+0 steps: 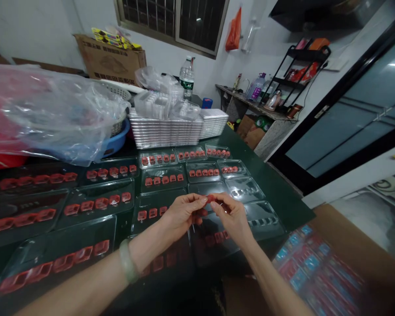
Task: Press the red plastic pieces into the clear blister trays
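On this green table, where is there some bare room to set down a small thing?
A bare strip of green table lies along its right edge, beside the rightmost clear trays. Elsewhere is crowded: trays with red pieces across left and centre, stacked trays at the back.

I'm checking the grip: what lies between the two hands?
A small red piece, held between the left hand and right hand, shows in the head view.

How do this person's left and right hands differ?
The left hand has a pale green bangle at its wrist; the right hand shows none. The left hand is left of a small red piece, the right hand right of it. Both have fingertips on it.
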Demonstrator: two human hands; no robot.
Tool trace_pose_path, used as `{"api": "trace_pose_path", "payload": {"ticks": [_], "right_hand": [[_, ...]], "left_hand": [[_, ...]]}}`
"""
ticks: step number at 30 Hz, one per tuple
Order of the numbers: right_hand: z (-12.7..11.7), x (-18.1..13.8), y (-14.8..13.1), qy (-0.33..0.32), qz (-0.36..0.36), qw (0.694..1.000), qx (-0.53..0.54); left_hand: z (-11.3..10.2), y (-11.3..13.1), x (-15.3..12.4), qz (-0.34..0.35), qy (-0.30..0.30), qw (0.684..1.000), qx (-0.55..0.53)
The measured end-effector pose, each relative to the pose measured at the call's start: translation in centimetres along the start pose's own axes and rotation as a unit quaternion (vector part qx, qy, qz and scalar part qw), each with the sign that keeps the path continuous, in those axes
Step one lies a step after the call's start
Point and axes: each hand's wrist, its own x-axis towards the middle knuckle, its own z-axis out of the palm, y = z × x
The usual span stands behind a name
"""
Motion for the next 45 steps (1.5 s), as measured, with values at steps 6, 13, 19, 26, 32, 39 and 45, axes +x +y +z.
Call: {"api": "trace_pose_path", "payload": {"ticks": [6, 13, 19, 26, 32, 39, 45], "right_hand": [[0.2, 0.0, 0.6, -0.006, 0.011, 1.0, 0.004], [0.6, -0.4, 0.8, 0.03, -0.017, 0.999, -0.001], [0.0, -0.8, 0.3, -0.005, -0.073, 0.996, -0.048], [-0.4, -1.1, 1.1, 0.049, -0.059, 0.996, -0.044], [-7.5, 5.1, 6.2, 0.138, -0.029, 0.955, -0.26], [-13.8, 13.9, 13.6, 0.151, 0.033, 0.916, -0.369], [-13.6, 16.2, 16.3, 0.096, 0.073, 0.887, -0.446]], "left_hand": [[0.1, 0.1, 0.1, 0.01, -0.008, 0.998, 0.059], [-0.3, 0.1, 0.2, 0.027, -0.006, 0.997, 0.078], [-0.5, -0.5, 0.7, -0.066, -0.036, 0.997, -0.022], [1.1, -0.9, 1.3, -0.093, -0.036, 0.99, -0.102], [-0.4, 0.2, 1.3, -0.079, -0.026, 0.997, 0.007], [-3.9, 2.9, -0.2, -0.032, 0.042, 0.997, 0.064], [-6.1, 5.6, -2.1, 0.025, 0.155, 0.978, 0.135]]}}
